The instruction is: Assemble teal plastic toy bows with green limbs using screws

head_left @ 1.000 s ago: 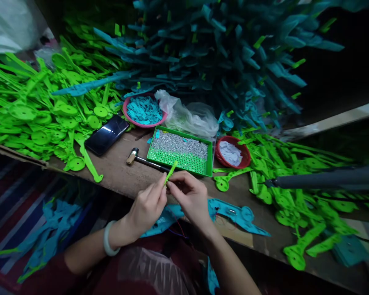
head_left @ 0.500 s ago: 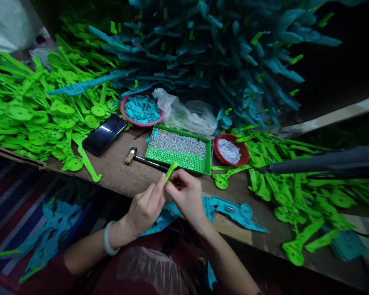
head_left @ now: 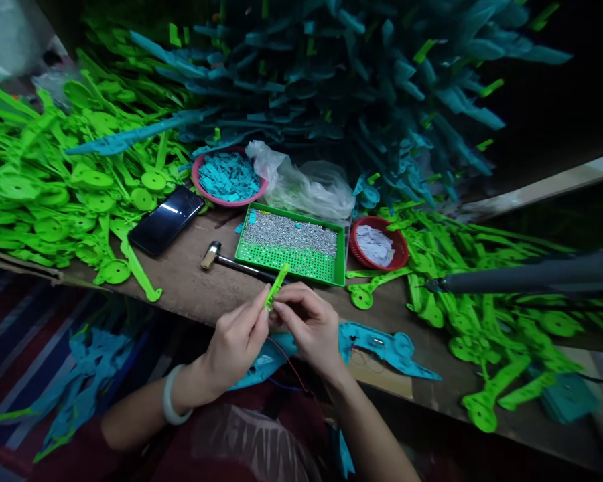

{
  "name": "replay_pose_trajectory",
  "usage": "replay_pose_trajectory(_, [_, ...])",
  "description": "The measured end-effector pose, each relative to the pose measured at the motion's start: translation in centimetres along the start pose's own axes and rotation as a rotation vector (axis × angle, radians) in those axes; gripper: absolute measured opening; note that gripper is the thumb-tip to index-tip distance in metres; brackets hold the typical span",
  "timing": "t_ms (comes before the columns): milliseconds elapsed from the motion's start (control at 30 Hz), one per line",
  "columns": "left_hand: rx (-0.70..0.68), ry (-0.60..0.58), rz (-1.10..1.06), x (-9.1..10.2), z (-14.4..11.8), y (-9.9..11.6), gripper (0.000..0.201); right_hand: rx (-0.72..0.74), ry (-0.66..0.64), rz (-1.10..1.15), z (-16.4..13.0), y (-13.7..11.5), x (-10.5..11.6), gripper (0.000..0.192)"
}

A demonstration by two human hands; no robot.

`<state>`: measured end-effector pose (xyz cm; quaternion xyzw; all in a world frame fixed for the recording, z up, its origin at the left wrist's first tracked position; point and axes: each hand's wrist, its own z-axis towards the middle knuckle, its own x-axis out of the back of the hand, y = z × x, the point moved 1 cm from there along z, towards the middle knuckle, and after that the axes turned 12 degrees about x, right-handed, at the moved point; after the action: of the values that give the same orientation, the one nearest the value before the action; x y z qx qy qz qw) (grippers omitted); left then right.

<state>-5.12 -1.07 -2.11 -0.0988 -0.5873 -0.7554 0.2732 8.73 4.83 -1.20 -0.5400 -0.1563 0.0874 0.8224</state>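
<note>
Both hands meet above the near edge of a worn wooden bench (head_left: 201,284). The left hand (head_left: 236,345) and right hand (head_left: 309,325) are drawn together, fingertips pinched from either side on a small green strip (head_left: 276,284), a flat, narrow moulded plastic piece that stands tilted up and away from the fingers. A pale, smooth bangle (head_left: 173,405) circles the left wrist. Thin red wire (head_left: 286,361) runs from under the hands down toward the lap.

Beneath the hands lies a teal part (head_left: 382,348), a flat, long plastic shell with round bosses, resting across the bench edge. Just beyond the hands sits a green tray (head_left: 289,258), rectangular and perforated, its far half covered with fine, shiny metal bits. A hammer (head_left: 231,262) with a dark handle and a pale cylindrical head lies just left of the tray. Farther left a phone (head_left: 165,219), glossy and black, lies face up.

A pink bowl (head_left: 226,179) holds small teal chips; a red bowl (head_left: 376,244), right of the tray, holds pale scraps. Crumpled clear plastic film (head_left: 306,187) lies between them.

Green parts (head_left: 55,174), flat arms ending in round discs, are heaped on the left and scattered on the right. A dense stack of teal parts rises behind, ends bristling outward. A dark tapered tool (head_left: 522,280) reaches in from the right.
</note>
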Motion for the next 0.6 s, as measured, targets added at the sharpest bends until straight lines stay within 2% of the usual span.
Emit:
replay_pose_trajectory(167, [0.099,-0.059,-0.135,-0.2,-0.1,0.2,0.038,0.108,0.092,-0.027,-0.5,0.8,-0.1,0.004])
replay_pose_trajectory(300, [0.158,-0.106,-0.216,-0.3,0.0,0.2,0.038,0.15,0.106,-0.061,-0.6,0.7,-0.2,0.009])
replay_pose_trajectory(467, [0.06,-0.067,-0.218,-0.6,1.2,-0.2,0.039,-0.017,0.168,0.096,-0.1,1.3,-0.6,0.002])
replay_pose_trajectory(533, [0.155,-0.126,-0.343,-0.9,2.2,-0.5,0.039,-0.024,0.201,0.076,0.6,1.5,-0.6,0.004])
replay_pose_trajectory(600, [0.336,-0.225,-0.529,-1.0,3.0,-0.6,0.041,0.044,0.197,0.022,1.4,1.4,-0.3,0.004])
